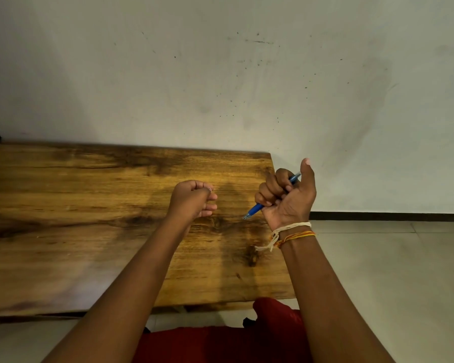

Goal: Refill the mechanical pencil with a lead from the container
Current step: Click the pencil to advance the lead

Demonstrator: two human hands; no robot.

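Mechanical pencil (257,209): blue barrel, held in the air above the counter's right edge, slanted, metal tip down and toward the counter's middle, upper end rising between the curled fingers and the thumb; middle of the barrel hidden inside the fist. Right hand (288,197): grip closed around the mechanical pencil, four fingers wrapped over it, thumb (306,174) raised straight, palm turned toward the camera. Wrist threads (290,233): pale cord and orange strands tied round the right wrist, loose ends hanging. Left hand (194,199): held over the counter's middle toward its right side, well apart from the right hand, fingers curled in, fingertips pinched together at the top; whether anything lies in that pinch is too small to tell. Counter (76,205): dark-streaked yellow-brown wood, far edge against the wall. Wall (220,74): pale, speckled with small dark marks. Floor (391,271): light tiles, right of the counter. Red garment (220,344): at the near edge, between the forearms
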